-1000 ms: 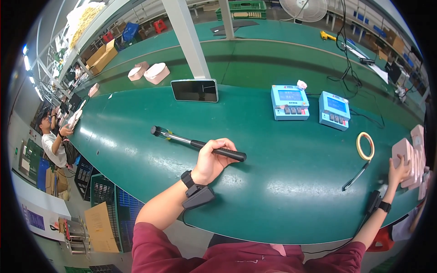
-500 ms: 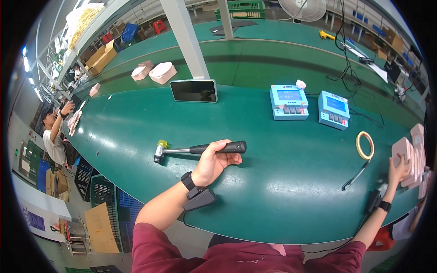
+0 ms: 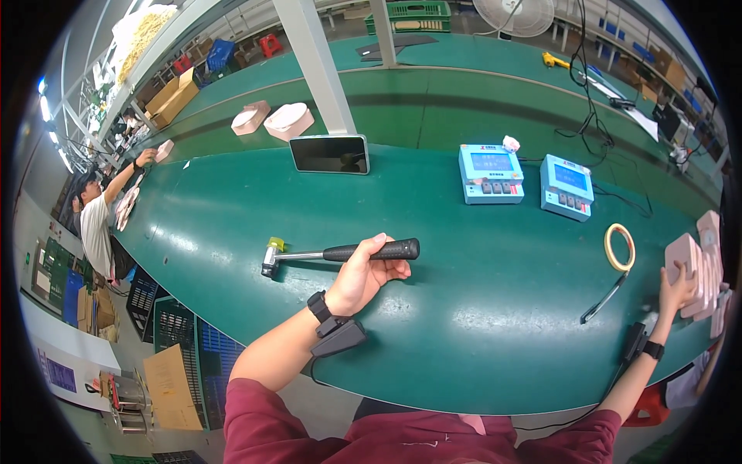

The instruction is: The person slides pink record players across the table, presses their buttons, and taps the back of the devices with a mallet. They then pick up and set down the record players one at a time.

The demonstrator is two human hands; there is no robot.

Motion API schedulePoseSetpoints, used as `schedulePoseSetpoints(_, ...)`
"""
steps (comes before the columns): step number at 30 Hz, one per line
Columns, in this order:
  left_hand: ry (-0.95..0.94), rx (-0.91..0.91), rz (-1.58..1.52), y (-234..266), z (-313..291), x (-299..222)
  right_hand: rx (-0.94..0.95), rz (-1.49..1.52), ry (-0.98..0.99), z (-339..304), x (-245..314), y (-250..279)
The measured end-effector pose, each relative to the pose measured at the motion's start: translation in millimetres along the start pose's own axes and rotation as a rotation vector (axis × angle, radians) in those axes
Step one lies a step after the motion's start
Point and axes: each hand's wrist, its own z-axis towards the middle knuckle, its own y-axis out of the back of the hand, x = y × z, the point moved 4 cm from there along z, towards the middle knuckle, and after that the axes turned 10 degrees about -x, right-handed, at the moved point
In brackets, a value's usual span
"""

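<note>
My left hand (image 3: 361,277) is closed round the black grip of a small mallet (image 3: 371,251). The mallet lies sideways over the table, its metal head with a yellow-green face and a dark face at the left end. At the right edge my right hand (image 3: 677,292) grips the nearest of several pale pink rounded pieces (image 3: 685,255), which stand on edge in a row. Some of its fingers are hidden against the piece. Left of that hand lie a roll of tape (image 3: 610,247) and a black pen (image 3: 604,298).
Two light-blue boxes with screens (image 3: 491,175) stand beyond my hands, cables behind them. A phone (image 3: 330,155) leans by a white post (image 3: 317,69). Pink pieces (image 3: 289,121) sit on a green belt (image 3: 417,100) behind. A co-worker (image 3: 97,224) is at the far left.
The pink pieces on the belt have moved a little to the right. The co-worker's arm now reaches to a small pink piece there. My hands are almost still.
</note>
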Motion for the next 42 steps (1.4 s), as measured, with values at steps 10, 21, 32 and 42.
schedulePoseSetpoints(10, 0.014, -0.134, 0.017, -2, 0, -3, 0.036, -0.088, 0.076, 17, -22, -31)
schedulePoseSetpoints(21, 0.014, -0.087, 0.04, 1, 1, -1, 0.059, -0.186, 0.095, 17, -20, -40)
schedulePoseSetpoints(32, -0.122, -0.158, -0.141, 6, 5, -3, 0.033, 0.13, -0.042, 1, 23, 18)
schedulePoseSetpoints(42, -0.42, -0.172, 0.194, -2, 0, -12, 0.027, -0.084, 0.073, 14, -9, -19)
